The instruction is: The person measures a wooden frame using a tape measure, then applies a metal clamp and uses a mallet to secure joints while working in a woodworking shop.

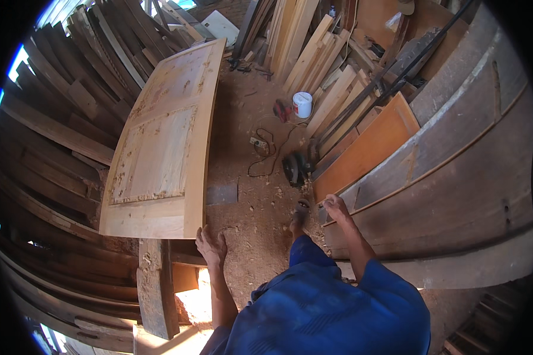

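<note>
A pale wooden panel door [196, 148], strewn with shavings, lies raised on a support to my left. My left hand [212, 247] is at its near right corner, fingers apart, touching or almost touching the edge. My right hand [336, 208] is out to the right with its fingers curled together. It is close to the lower corner of an orange-brown panel [367, 151] and the end of a long dark board [438, 201]. Whether anything small sits in those fingers cannot be made out.
A white bucket [302, 105], a red tool [282, 110], a cable with a socket block [259, 142] and a dark power tool [294, 168] stand on the shaving-covered floor. Stacked planks [59, 118] line the left; more timber [314, 56] leans at the back.
</note>
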A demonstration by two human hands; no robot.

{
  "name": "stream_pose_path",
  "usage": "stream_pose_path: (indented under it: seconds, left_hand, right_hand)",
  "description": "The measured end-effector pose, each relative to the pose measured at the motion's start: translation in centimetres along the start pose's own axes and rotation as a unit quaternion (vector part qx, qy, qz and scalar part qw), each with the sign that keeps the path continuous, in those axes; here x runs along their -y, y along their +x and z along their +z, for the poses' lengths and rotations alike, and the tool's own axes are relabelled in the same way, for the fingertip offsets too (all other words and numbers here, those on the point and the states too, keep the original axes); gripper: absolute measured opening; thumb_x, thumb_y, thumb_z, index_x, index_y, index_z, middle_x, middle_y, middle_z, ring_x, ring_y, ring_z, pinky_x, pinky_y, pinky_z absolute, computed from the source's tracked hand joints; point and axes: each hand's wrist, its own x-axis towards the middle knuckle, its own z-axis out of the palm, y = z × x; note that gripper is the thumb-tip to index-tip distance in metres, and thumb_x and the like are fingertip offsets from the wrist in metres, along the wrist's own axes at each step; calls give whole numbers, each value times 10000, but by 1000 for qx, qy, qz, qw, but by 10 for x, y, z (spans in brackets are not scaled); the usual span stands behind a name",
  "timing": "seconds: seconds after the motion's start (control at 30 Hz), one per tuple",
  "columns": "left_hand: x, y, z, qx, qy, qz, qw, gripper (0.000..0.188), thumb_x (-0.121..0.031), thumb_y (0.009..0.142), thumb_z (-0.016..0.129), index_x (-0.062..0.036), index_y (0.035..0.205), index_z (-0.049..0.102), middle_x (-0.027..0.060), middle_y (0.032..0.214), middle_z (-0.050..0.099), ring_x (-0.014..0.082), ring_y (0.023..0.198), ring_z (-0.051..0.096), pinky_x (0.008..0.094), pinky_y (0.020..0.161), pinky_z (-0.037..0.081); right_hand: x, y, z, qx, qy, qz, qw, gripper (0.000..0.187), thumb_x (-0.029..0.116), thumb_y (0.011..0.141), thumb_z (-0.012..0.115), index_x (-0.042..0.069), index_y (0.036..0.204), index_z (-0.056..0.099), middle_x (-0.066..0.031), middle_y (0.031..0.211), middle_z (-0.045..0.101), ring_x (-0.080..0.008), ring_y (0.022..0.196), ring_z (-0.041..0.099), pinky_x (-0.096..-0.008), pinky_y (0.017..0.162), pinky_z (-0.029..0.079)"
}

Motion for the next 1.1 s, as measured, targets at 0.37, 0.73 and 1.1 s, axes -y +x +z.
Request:
stream_pose_path:
  seconds: [0.37,0.73,1.1]
  left_hand:
    - [11,178,102,186,279,-277,901,862,-484,923,544,70,1501,225,398,1506,220,534,1415,201,554,1179,167]
    - [-8,235,116,287,342,-341,827,774,-334,976,487,166,1459,148,462,1361,362,534,1275,427,547,1081,352]
    - [-4,245,112,323,324,-417,785,829,-342,949,495,155,1471,85,441,1428,299,526,1327,387,545,1110,329]
  right_hand:
    - [82,404,-98,-310,65,23,948,445,189,919,659,-76,1227,476,-174,1048,628,-261,993,610,-353,851,484]
    - [92,568,-253,-537,31,116,835,560,287,917,693,-127,1232,486,-274,1258,578,-337,1112,605,-371,924,482]
    - [112,548,-231,-437,-61,273,855,592,511,890,659,-75,978,662,-260,983,692,-362,1010,641,-402,887,479]
